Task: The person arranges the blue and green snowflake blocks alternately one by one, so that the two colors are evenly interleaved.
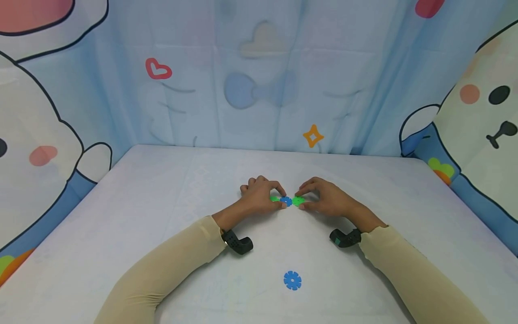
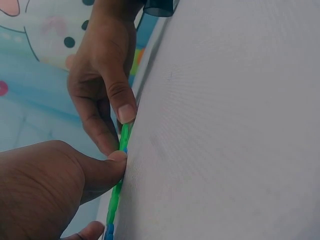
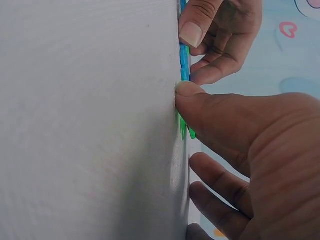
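Observation:
Near the middle of the table, my left hand [image 1: 261,197] pinches a blue notched disc [image 1: 287,198] between thumb and index finger. A green disc [image 1: 274,198] shows in the gap behind those fingers. From the right, my right hand [image 1: 327,198] pinches another green notched disc [image 1: 298,200] by its edge, right beside the blue one. Seen edge-on in the left wrist view, a row of pieces runs low along the tabletop, with a green piece [image 2: 114,202] and a blue piece [image 2: 108,232] past the left thumb. The left hand hides part of this row in the head view.
A loose blue notched disc [image 1: 288,283] lies flat on the white tablecloth [image 1: 194,279], between the forearms and nearer the body. Each wrist wears a black device [image 1: 238,243]. A printed blue curtain [image 1: 190,121] hangs behind the table's far edge.

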### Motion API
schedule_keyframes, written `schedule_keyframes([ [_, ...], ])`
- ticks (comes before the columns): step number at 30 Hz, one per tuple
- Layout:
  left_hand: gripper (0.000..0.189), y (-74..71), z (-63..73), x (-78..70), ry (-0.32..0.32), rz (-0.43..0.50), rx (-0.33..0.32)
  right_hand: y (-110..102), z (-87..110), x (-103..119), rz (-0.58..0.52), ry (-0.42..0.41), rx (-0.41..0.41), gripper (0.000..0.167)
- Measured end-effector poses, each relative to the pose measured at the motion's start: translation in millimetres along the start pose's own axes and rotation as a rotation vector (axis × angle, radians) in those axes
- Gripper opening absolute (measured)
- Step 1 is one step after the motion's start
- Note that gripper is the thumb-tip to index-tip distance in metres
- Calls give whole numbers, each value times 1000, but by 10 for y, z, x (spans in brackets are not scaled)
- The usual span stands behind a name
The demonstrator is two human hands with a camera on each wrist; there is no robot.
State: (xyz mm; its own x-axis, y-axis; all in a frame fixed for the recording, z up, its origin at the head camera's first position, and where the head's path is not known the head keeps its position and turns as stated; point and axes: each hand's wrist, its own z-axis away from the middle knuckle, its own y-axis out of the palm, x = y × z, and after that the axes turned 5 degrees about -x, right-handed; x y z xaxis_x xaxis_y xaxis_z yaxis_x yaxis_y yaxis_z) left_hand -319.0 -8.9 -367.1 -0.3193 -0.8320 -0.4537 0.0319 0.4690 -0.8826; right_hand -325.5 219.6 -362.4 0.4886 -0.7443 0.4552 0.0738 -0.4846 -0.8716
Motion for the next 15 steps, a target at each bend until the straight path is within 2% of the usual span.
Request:
schedule_keyframes([
  [15, 27, 1, 0, -2, 1, -1, 2, -5, 11, -13, -9, -11, -5, 31],
])
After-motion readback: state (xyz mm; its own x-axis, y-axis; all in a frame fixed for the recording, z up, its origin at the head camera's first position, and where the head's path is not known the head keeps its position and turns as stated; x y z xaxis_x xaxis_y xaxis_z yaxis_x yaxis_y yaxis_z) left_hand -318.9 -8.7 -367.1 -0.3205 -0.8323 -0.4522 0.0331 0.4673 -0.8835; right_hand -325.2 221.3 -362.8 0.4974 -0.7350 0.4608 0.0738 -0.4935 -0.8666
